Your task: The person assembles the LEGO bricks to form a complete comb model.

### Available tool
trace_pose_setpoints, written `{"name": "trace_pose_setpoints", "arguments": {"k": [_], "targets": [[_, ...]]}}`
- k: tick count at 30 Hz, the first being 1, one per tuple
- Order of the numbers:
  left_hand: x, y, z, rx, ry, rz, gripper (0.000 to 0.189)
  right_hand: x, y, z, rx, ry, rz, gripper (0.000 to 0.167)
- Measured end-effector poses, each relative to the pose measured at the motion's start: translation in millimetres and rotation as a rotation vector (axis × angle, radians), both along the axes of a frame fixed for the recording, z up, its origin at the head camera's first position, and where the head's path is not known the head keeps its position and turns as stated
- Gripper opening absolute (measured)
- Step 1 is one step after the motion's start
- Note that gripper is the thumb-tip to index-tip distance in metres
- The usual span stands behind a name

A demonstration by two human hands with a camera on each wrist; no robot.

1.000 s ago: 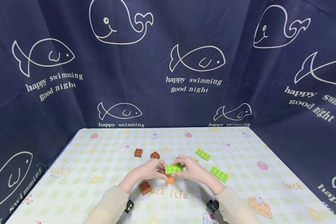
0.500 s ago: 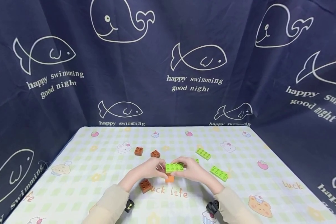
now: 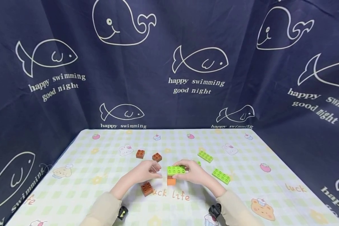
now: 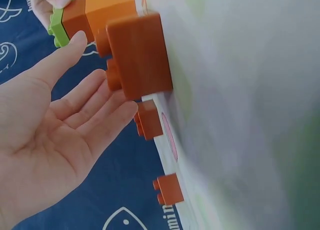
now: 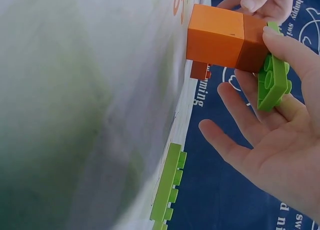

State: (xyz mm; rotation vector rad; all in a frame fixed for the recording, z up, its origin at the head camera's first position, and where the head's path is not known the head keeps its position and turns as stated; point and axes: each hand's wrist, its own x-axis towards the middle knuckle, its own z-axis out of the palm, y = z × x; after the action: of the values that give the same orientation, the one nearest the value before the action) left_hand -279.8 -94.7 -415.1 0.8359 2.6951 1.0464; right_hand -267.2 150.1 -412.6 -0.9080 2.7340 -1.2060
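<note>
A small stack of toy building bricks stands in the middle of the table: an orange brick at the bottom, a brown brick above it, and a long green brick on top, jutting out to the right. My right hand pinches the green brick at its overhanging side, thumb in front and fingers behind. To the left of the stack, my left hand is apart from it, holding nothing, with its thumb and fingers spread. A loose brown brick lies near the left hand.
Farther back are two more brown bricks. On the right lie long green bricks, one of them farther off. Another green piece is partly hidden behind the right hand. A patterned cloth covers the table.
My left hand has let go of the stack and moved a little left. The right hand keeps its hold on the green brick, and the stack stays in place.
</note>
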Motion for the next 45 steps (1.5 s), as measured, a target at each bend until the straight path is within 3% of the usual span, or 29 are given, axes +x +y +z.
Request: {"name": "trace_pose_setpoints", "arguments": {"k": [7, 14, 25, 35, 45], "targets": [[10.9, -10.1, 5.3, -0.027, 0.005, 0.032, 0.03, -1.9, -1, -1.6, -0.002, -0.025, 0.014, 0.047], [22.5, -8.4, 9.9, -0.08, 0.03, 0.075, 0.028, -1.3, 0, 0.2, -0.003, -0.064, 0.0, 0.051], [36.8, -8.1, 16.9, -0.1, -0.007, 0.128, 0.033, -1.3, 0, 1.6, 0.008, -0.063, -0.02, 0.047], [48.4, -17.5, 13.4, -0.109, -0.025, 0.142, 0.049, -2.3, 2, -0.5, 0.002, -0.032, 0.001, 0.042], [49.6, -18.8, 6.1, -0.116, -0.038, 0.179, 0.041, -3.7, 2, -1.3, 0.007, -0.033, -0.011, 0.041]]}}
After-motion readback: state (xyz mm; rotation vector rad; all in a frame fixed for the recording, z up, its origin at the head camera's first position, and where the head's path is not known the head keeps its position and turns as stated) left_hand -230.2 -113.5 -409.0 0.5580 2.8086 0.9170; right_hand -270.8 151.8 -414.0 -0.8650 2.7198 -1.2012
